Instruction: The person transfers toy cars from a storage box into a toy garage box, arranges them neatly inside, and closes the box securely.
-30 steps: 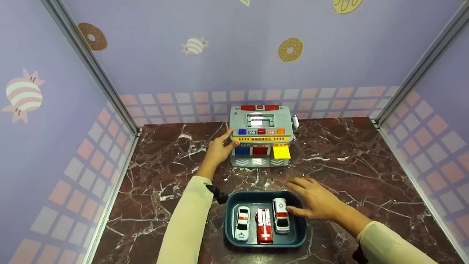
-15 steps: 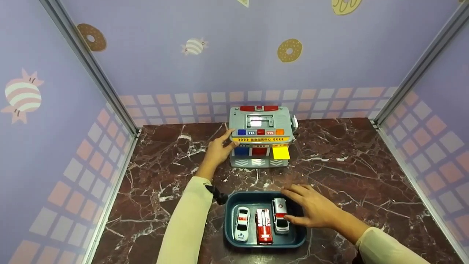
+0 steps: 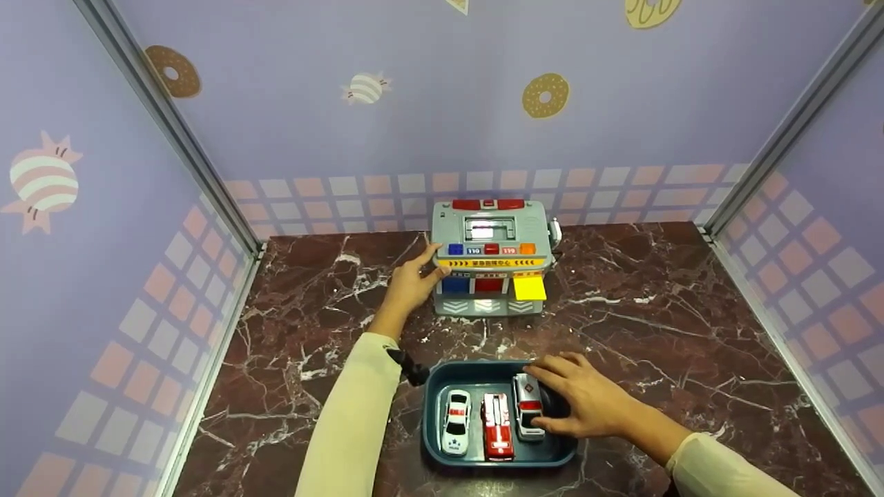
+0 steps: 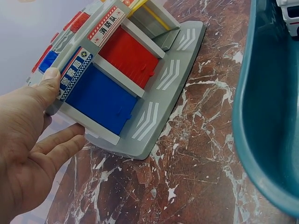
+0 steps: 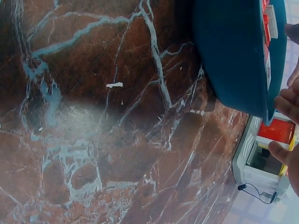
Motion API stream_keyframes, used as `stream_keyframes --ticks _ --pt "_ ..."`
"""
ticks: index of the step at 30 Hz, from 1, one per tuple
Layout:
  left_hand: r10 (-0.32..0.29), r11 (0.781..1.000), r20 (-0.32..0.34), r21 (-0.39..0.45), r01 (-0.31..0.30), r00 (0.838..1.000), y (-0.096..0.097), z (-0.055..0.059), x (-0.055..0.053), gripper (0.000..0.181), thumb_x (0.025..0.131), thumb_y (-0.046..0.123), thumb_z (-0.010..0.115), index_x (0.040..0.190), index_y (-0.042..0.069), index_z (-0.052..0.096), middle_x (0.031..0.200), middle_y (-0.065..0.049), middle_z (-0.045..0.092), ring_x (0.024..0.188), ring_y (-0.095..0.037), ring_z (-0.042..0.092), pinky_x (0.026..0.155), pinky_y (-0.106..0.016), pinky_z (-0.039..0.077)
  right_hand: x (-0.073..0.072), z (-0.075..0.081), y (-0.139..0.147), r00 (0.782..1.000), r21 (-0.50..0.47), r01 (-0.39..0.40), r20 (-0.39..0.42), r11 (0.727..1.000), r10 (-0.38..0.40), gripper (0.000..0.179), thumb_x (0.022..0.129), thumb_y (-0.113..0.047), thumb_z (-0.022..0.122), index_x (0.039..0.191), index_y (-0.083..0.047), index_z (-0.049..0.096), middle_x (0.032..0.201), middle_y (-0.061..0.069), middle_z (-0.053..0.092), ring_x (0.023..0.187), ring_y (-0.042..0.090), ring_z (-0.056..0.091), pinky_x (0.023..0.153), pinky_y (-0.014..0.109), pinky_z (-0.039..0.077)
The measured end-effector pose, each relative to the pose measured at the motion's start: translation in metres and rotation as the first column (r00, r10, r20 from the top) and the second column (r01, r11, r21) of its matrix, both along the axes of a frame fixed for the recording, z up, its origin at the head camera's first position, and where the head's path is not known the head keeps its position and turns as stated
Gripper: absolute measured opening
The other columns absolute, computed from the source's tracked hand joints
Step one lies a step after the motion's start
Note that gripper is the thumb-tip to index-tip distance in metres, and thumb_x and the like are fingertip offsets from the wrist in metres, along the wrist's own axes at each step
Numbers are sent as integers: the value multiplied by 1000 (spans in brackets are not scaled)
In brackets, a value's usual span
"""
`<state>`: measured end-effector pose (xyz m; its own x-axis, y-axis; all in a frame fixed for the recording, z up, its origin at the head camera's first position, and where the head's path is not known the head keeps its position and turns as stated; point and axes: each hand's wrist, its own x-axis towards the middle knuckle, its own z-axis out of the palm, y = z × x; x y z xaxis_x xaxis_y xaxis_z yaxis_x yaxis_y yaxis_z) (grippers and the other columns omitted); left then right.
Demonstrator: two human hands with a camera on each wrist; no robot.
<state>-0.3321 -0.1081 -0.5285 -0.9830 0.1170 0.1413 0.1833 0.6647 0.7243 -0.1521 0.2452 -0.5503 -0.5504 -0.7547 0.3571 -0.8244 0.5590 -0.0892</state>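
A grey toy garage (image 3: pixel 494 304) with blue and red doors and a raised yellow door stands near the back wall. My left hand (image 3: pixel 413 281) holds its left front corner, the thumb on the front and the other fingers along the side. Nearer me, a dark teal tray (image 3: pixel 431 452) bears a white toy police car (image 3: pixel 456 422), a red toy fire engine (image 3: pixel 497 428) and a toy ambulance (image 3: pixel 529 404). Over the tray's right side, my right hand (image 3: pixel 587 397) has its thumb beside the ambulance's front and its fingertips by the rear, fingers spread.
The marbled table (image 3: pixel 656 345) runs between patterned side walls and a purple back wall (image 3: pixel 442 124). A small white part with a black cord (image 3: pixel 556 235) hangs at the garage's right side. My left forearm passes just left of the tray.
My right hand has moved left and down toward me, its thumb and fingertips coming closer around the ambulance. The left hand and the garage have stayed in place.
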Motion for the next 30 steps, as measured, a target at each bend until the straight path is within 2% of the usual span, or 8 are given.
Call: stream_keyframes --ticks 10,14,20,30 --pt "-12 1000 -14 0 12 1000 0 -1 0 65 103 47 76 162 28 58 156 -24 62 141 -52 64 121 -63 50 5 -5 -5 991 107 67 106 992 -78 89 89 -70 83 151 -9 65 143 7 68 127 23 69 107 67 52" --pt "-11 1000 7 8 11 1000 0 0 0 67 102 49 75 163 29 57 158 -21 61 144 -50 62 123 -63 48 6 -6 -7 987 126 79 127 989 -95 94 86 -71 85 152 -8 64 143 9 67 127 24 68 108 69 51" --pt "-19 1000 10 -3 19 1000 0 0 -1 68 102 49 74 164 28 56 153 -23 65 143 -49 63 123 -63 48 9 -9 -11 982 142 103 142 985 -123 103 80 -73 90 153 -6 63 143 12 68 130 28 67 110 72 49" --pt "-11 1000 8 3 11 1000 0 0 0 67 102 48 75 164 27 57 155 -22 64 143 -50 63 122 -63 49 16 -14 -16 950 211 146 243 966 -196 119 71 -72 96 158 -1 56 148 19 66 136 34 66 114 82 42"
